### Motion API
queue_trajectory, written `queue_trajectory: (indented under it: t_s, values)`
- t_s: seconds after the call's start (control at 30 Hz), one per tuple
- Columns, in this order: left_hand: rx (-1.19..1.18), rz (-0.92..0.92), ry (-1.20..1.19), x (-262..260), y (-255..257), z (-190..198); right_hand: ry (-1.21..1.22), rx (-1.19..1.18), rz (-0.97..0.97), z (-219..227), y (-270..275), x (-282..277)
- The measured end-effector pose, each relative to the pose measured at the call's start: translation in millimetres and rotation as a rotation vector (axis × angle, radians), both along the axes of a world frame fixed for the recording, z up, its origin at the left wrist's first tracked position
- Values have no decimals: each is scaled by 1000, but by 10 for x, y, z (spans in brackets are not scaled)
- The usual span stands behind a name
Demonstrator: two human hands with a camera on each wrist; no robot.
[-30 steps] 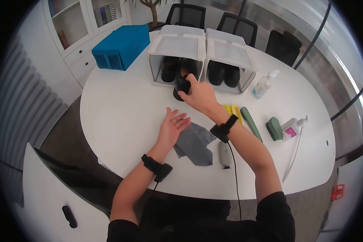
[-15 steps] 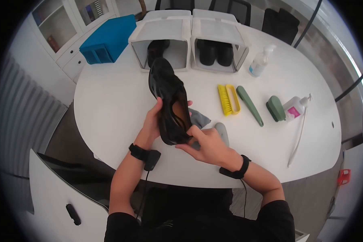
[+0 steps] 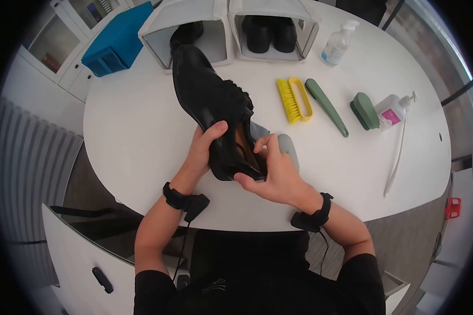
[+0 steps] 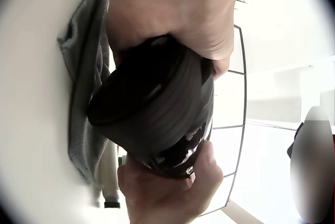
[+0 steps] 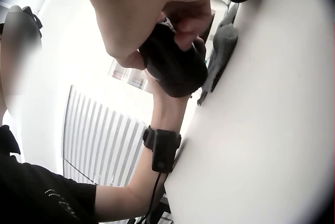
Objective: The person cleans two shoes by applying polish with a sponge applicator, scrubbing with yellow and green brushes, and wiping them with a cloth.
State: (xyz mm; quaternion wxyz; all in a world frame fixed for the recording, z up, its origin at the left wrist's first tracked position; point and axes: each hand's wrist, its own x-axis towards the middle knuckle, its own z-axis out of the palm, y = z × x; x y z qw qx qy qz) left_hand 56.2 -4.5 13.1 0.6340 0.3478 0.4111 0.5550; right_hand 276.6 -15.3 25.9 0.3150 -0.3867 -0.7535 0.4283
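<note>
A black laced shoe (image 3: 207, 102) is held above the table, toe pointing away and up to the left, its tan inside facing the right hand. The left hand (image 3: 201, 149) grips its side near the heel, thumb on top. At the heel opening, the right hand (image 3: 279, 176) pinches the rim, thumb outside and fingers by the inside. In the left wrist view the shoe's dark heel (image 4: 152, 93) fills the middle, between the left hand (image 4: 172, 9) and the right hand (image 4: 167, 187). A grey cloth (image 4: 86, 93) lies beside it, mostly hidden by the shoe in the head view.
Two white-framed boxes (image 3: 225, 31) stand at the back, with dark shoes inside. Left of them is a blue box (image 3: 118, 42). On the right lie a yellow brush (image 3: 288, 100), a green long-handled brush (image 3: 327, 107), a green brush (image 3: 366, 111) and pump bottles (image 3: 337, 44). A grey object (image 3: 287, 149) lies behind the right hand.
The shoe has come out from the front of the left white-framed box toward the body. The left hand, empty earlier, now grips it too, and the right hand has moved to its heel.
</note>
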Motion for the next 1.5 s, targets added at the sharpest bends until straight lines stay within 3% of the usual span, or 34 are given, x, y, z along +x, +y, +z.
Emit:
queue_trajectory:
  t_s: [0.13, 0.2, 0.27, 0.33, 0.4, 0.43, 0.53, 0.63, 0.7, 0.8, 0.87, 0.9, 1.03, 1.1, 1.13, 1.2, 1.27, 1.33, 1.5]
  values:
    - [-4, -22, -28, -25, 50, -53, 33, 51, 5, -28, -17, 9]
    - [-38, -27, -74, -83, 67, -69, 50, -46, 51, -6, 2, 47]
    - [-65, -3, -201, -162, 91, -29, -13, -58, 60, 208, 36, 130]
    - [-22, 32, -184, -242, 144, 50, -54, -38, 63, 266, 170, 200]
    - [-39, 225, -34, -319, 223, 17, -207, 120, 4, 192, 252, 274]
    - [-34, 223, -21, -365, 239, 12, -249, 222, 14, 202, 243, 304]
    - [-7, 155, -67, -473, 261, 98, -250, 405, 68, 28, 331, 362]
    - [-6, -142, -186, -628, 245, 160, -398, 593, 71, -66, 197, 228]
    - [-36, -147, -109, -725, 253, -84, -430, 593, 66, -206, 66, 70]
    - [-77, -123, 125, -475, 55, 121, -463, 584, 58, -251, 0, -80]
    - [-74, -179, 152, -412, -24, 146, -482, 428, 153, -249, 34, -80]
    - [-74, -227, 181, -398, -44, 164, -320, 402, 125, -244, 80, -18]
    - [-149, -319, 340, -304, -63, 305, -170, 387, -66, 207, 373, 323]
    - [-151, -372, 333, -238, -75, 317, 31, 77, -285, 556, 408, 439]
    - [-149, -423, 338, -198, -74, 330, 28, 74, -291, 585, 421, 447]
    - [-124, -498, 359, -78, -88, 377, 217, 133, -251, 625, 447, 416]
    - [-105, -569, 383, 5, -124, 366, 238, 163, -194, 571, 474, 338]
    - [-81, -610, 363, 46, -138, 335, 100, 835, -297, 505, 517, 273]
    - [-32, -623, 387, 121, -155, 316, 173, 591, -324, 379, 589, 204]
